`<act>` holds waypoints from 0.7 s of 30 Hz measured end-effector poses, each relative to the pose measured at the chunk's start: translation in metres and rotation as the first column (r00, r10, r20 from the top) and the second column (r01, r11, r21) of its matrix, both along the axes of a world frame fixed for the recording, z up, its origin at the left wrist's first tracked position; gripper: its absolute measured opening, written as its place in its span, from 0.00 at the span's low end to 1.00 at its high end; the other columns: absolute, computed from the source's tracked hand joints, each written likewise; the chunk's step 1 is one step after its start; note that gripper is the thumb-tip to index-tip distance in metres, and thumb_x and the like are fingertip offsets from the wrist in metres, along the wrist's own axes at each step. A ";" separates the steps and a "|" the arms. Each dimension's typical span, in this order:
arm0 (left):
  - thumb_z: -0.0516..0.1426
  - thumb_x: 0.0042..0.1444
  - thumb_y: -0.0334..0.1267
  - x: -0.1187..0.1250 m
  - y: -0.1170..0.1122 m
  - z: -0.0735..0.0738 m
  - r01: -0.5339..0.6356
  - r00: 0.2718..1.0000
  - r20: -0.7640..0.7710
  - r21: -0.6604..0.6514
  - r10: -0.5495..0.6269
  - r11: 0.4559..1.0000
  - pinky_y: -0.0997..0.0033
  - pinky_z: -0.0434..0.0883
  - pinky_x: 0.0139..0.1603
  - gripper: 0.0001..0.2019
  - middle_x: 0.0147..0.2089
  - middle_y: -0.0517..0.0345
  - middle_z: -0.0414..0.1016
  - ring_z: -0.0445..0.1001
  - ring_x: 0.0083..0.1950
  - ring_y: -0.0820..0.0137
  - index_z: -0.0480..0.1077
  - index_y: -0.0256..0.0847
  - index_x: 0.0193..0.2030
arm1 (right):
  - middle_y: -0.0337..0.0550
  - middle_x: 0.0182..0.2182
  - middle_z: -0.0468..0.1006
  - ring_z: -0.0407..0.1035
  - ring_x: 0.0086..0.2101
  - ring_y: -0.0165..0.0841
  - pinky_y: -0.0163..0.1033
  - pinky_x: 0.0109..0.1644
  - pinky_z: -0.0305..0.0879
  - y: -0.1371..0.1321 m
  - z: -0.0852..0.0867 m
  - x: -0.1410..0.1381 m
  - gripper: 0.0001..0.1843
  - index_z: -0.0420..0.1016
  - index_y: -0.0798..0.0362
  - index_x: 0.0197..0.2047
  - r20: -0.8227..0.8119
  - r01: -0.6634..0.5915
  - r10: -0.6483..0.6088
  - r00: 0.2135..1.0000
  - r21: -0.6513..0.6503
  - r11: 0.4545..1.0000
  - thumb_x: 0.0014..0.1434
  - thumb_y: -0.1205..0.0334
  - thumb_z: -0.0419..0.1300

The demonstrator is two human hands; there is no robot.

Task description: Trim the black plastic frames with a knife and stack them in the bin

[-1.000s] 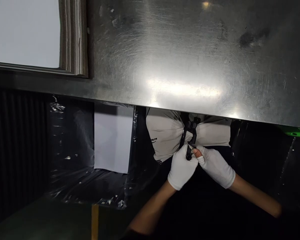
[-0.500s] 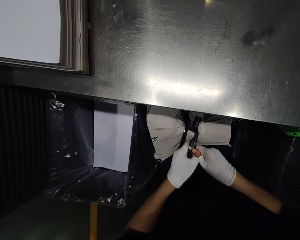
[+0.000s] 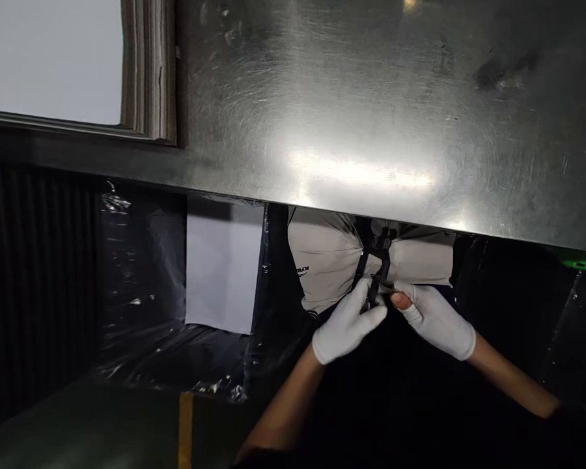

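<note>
Presently: one black strap (image 3: 384,267), webbing-like, dark and narrow, with bulkier fittings along its upper run; located at 4 o'clock from the middle of the view, below the tabletop (image 3: 371,85) edge and against pale cloth (image 3: 325,260) that gathers in creases towards it. Dark lettering on the cloth, upside down.

Left hand (image 3: 348,324), white glove: fingers curled around the strap's lower part, thumb standing off it. Right hand (image 3: 437,319), white glove, thumb tip bare: fingers pinching a small grey piece (image 3: 385,288), thin, faintly shiny, too small to identify, beside the strap.

Status, as judged: handling under way. Done: both hands are at the strap, one grasping it, the other gripping the grey piece. Left: neither is let go; whether the piece joins the strap cannot be told, nor how much remains.

Surroundings. Tabletop, 12 to 2 o'clock: brushed metal, swirled scratches, a bright glare band. Paper stack (image 3: 151,71), 10 o'clock: smooth white top sheet, ragged brown-grey layered edges. White sheet (image 3: 222,267), between 8 and 9 o'clock: flat, oblong, beside crinkled clear plastic (image 3: 215,358). Ribbed panel (image 3: 39,293), 9 o'clock: dark, vertical ridges. Yellow strip (image 3: 185,430), 7 o'clock: straight, matt. Green item (image 3: 583,264), 3 o'clock: partly hidden, shape unclear.
</note>
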State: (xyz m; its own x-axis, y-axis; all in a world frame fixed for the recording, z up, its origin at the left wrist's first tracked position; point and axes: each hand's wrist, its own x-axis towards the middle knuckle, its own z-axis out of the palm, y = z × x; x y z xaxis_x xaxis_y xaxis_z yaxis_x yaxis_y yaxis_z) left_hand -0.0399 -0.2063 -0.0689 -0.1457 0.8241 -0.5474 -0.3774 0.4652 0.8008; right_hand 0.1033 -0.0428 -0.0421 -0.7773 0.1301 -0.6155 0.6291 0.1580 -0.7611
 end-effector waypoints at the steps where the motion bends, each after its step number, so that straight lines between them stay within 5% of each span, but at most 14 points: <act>1: 0.57 0.69 0.54 -0.006 -0.003 0.001 0.029 0.995 0.096 0.049 -0.034 0.998 0.64 0.72 0.43 0.16 0.43 0.53 0.76 0.72 0.38 0.67 0.66 0.43 0.49 | 0.39 0.30 0.74 0.70 0.31 0.33 0.39 0.40 0.70 0.004 0.003 0.002 0.39 0.70 0.49 0.39 -0.017 -0.001 0.001 1.000 -0.034 0.999 0.76 0.25 0.37; 3: 0.55 0.70 0.56 -0.012 -0.007 0.004 0.065 0.989 0.130 0.044 -0.071 0.997 0.65 0.72 0.39 0.18 0.41 0.53 0.76 0.70 0.34 0.68 0.65 0.43 0.50 | 0.37 0.29 0.71 0.67 0.29 0.32 0.38 0.37 0.67 0.008 0.008 0.007 0.39 0.70 0.49 0.39 -0.023 -0.017 0.015 1.000 -0.092 0.996 0.76 0.24 0.38; 5: 0.58 0.68 0.54 -0.008 -0.009 0.007 0.087 0.987 -0.127 -0.084 -0.097 0.993 0.64 0.72 0.39 0.16 0.40 0.53 0.79 0.75 0.35 0.65 0.66 0.43 0.50 | 0.37 0.30 0.71 0.66 0.29 0.31 0.37 0.36 0.66 0.006 0.010 0.012 0.37 0.68 0.48 0.40 -0.004 -0.035 0.034 0.999 -0.113 0.993 0.77 0.26 0.39; 6: 0.60 0.66 0.53 -0.003 -0.009 0.008 0.089 0.939 -0.314 -0.170 -0.140 0.981 0.62 0.73 0.40 0.16 0.39 0.52 0.80 0.79 0.38 0.61 0.67 0.44 0.49 | 0.37 0.30 0.71 0.66 0.29 0.31 0.37 0.36 0.66 0.004 0.010 0.014 0.36 0.67 0.48 0.40 0.016 -0.050 0.052 0.999 -0.096 0.994 0.77 0.26 0.39; 9: 0.63 0.64 0.53 0.015 -0.009 0.011 0.047 0.640 -0.703 -0.367 -0.310 0.929 0.59 0.72 0.40 0.17 0.35 0.50 0.83 0.84 0.38 0.53 0.71 0.42 0.49 | 0.38 0.31 0.74 0.68 0.28 0.33 0.38 0.35 0.64 -0.005 0.007 0.021 0.36 0.65 0.48 0.39 0.111 -0.133 0.132 0.985 0.005 0.991 0.77 0.27 0.36; 13: 0.62 0.64 0.52 0.030 -0.010 0.009 0.049 0.417 -0.820 -0.411 -0.393 0.910 0.59 0.69 0.35 0.16 0.30 0.51 0.82 0.84 0.31 0.54 0.74 0.40 0.45 | 0.41 0.34 0.78 0.73 0.29 0.36 0.40 0.35 0.63 -0.014 0.002 0.020 0.35 0.69 0.48 0.47 0.225 -0.290 0.254 0.941 0.142 0.946 0.79 0.31 0.33; 21: 0.63 0.63 0.50 0.033 -0.010 0.009 0.028 0.329 -0.868 -0.386 -0.373 0.922 0.60 0.68 0.33 0.13 0.27 0.52 0.81 0.81 0.28 0.57 0.72 0.41 0.38 | 0.44 0.35 0.82 0.78 0.33 0.40 0.40 0.34 0.59 -0.017 0.013 -0.002 0.25 0.71 0.49 0.54 0.437 -0.535 0.424 0.793 0.167 0.828 0.84 0.47 0.37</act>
State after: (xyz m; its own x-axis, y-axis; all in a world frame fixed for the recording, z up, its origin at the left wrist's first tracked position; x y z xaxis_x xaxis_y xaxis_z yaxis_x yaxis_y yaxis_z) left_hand -0.0073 -0.2167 -0.0596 -0.5419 0.7579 -0.3633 0.6447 0.6522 0.3988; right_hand 0.1016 -0.0597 -0.0296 -0.5069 0.0039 -0.8620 0.6361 0.6766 -0.3710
